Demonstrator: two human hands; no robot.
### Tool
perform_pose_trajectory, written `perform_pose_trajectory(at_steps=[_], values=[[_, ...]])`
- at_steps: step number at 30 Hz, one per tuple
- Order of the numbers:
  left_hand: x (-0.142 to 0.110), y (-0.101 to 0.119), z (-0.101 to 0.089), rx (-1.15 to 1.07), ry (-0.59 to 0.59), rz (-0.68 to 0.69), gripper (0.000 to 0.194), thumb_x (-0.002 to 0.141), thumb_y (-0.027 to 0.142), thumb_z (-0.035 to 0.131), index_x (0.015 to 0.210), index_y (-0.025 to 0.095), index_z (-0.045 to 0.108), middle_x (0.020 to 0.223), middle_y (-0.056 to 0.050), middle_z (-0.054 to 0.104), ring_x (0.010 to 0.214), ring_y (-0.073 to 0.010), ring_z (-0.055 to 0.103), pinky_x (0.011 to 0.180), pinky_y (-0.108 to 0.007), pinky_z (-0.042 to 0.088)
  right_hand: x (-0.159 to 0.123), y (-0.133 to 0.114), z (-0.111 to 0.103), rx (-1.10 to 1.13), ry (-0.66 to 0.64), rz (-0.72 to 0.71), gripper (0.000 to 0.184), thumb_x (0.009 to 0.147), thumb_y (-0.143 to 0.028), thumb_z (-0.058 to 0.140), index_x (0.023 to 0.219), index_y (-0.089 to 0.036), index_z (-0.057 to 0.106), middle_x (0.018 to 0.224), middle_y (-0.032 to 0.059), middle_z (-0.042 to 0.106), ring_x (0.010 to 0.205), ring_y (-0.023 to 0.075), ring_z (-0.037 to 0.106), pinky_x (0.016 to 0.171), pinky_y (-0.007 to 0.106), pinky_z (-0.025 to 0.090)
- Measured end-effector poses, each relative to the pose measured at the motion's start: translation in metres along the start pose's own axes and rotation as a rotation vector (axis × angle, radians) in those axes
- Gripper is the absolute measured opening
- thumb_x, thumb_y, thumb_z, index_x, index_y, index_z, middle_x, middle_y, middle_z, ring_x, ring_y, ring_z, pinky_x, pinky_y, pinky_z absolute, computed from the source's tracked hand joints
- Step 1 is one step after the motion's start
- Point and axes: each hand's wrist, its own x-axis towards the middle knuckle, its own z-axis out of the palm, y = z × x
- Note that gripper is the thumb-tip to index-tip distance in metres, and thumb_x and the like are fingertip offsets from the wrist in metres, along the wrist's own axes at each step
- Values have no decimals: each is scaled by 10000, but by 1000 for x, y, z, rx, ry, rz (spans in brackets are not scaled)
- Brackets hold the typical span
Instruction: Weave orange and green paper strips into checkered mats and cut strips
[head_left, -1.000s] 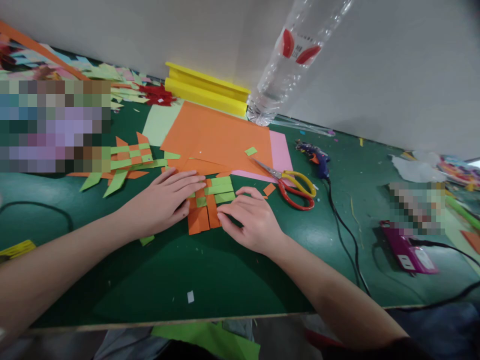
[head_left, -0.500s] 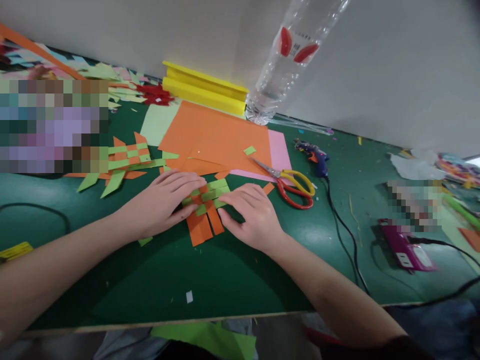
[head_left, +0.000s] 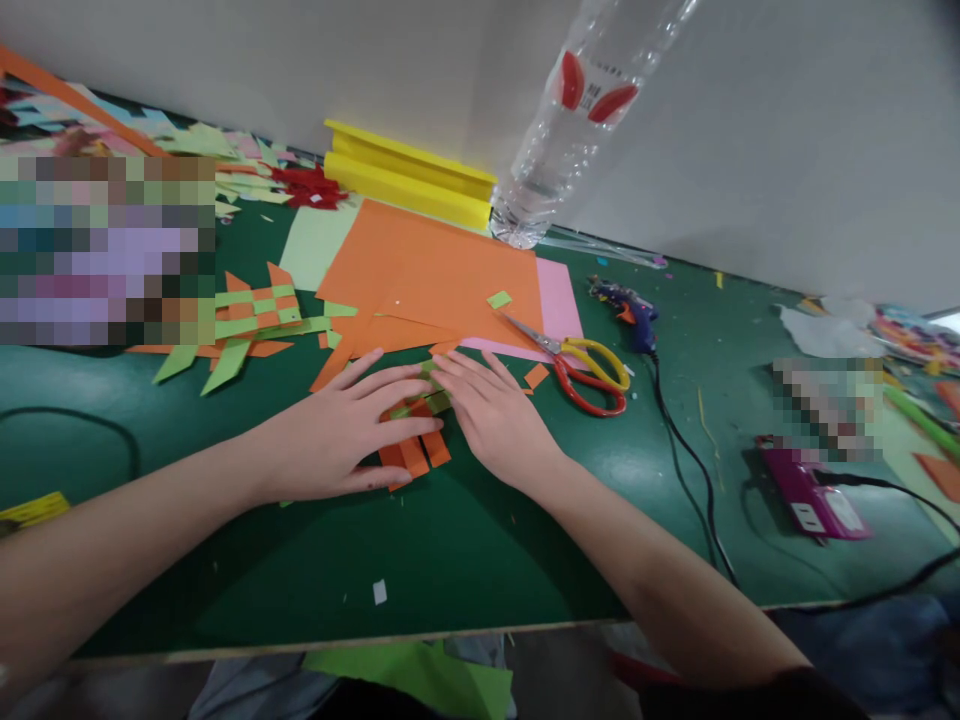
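Orange and green paper strips woven together point(head_left: 407, 455) lie flat on the green tabletop, mostly covered by my hands. My left hand point(head_left: 349, 425) is spread over their left part, fingers apart and stretched out. From the right, my right hand point(head_left: 499, 410) rests over the upper right part with its fingers extended side by side. The two hands' fingertips nearly meet above the weave. Loose orange strips stick out below the fingers. A second woven orange and green piece point(head_left: 262, 310) with pointed strip ends lies farther left.
Scissors point(head_left: 592, 380) with red and yellow handles lie right of my hands, partly over orange sheets point(head_left: 442, 255). Beyond them are a blue glue gun point(head_left: 634, 310) with a cord and a purple power socket point(head_left: 814, 495). A plastic bottle point(head_left: 562, 150) and folded yellow paper point(head_left: 409, 185) stand at the back.
My left hand has spread its fingers and shifted slightly right and down over the weave. My right hand has moved left and flattened, so more of the strips are covered.
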Motion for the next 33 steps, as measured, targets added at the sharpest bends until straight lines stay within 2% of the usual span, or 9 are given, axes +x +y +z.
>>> perform_pose_trajectory(at_steps=[10, 16, 24, 26, 29, 31, 33], values=[[3, 1, 1, 4, -4, -4, 469, 936, 531, 508, 1307, 254, 581, 1423, -140, 501, 1403, -344, 360, 1187, -594, 146, 1, 1, 0, 49, -33, -16, 448, 935, -71, 342, 1327, -94, 557, 1414, 119, 563, 1363, 216, 470, 1192, 500, 276], [3, 3, -1, -31, 18, -23, 415, 924, 511, 547, 1258, 272, 607, 1368, -119, 538, 1378, -334, 394, 1190, -594, 144, 1, 0, -1, 47, -30, -16, 440, 944, -95, 378, 1346, -152, 547, 1409, 95, 572, 1357, 210, 477, 1188, 529, 266], [3, 3, 1, 8, 12, -22, 411, 942, 530, 494, 1249, 273, 587, 1396, -119, 509, 1389, -336, 371, 1181, -600, 181, 2, -1, -3, 49, 34, -29, 387, 943, -98, 387, 1278, -147, 575, 1373, 101, 603, 1307, 216, 525, 1170, 522, 276], [2, 3, 0, 10, 41, -28, 427, 951, 512, 488, 1305, 279, 545, 1411, -111, 506, 1390, -321, 374, 1186, -577, 191, 2, -1, -7, 71, 125, -49, 326, 923, -111, 434, 1192, -161, 612, 1281, 91, 666, 1203, 213, 595, 1118, 486, 348], [-1, -1, -3, 24, 79, -56, 473, 957, 503, 476, 1352, 244, 493, 1418, -125, 508, 1367, -310, 409, 1187, -556, 197, 2, -1, -14, 104, 278, -119, 144, 871, -146, 530, 920, -213, 648, 957, 27, 761, 917, 191, 666, 922, 407, 462], [-3, -5, -5, 31, 83, -78, 500, 954, 520, 466, 1349, 215, 483, 1392, -136, 530, 1344, -307, 439, 1185, -548, 203, 1, -1, -17, 125, 316, -174, 115, 855, -171, 560, 765, -225, 608, 755, -12, 741, 744, 162, 648, 833, 379, 463], [-5, -8, -4, 32, 72, -102, 537, 948, 542, 461, 1364, 203, 464, 1378, -139, 540, 1333, -306, 453, 1183, -540, 209, 1, -1, -17, 141, 299, -220, 172, 860, -191, 562, 692, -223, 581, 653, -29, 708, 649, 136, 620, 823, 373, 452]])
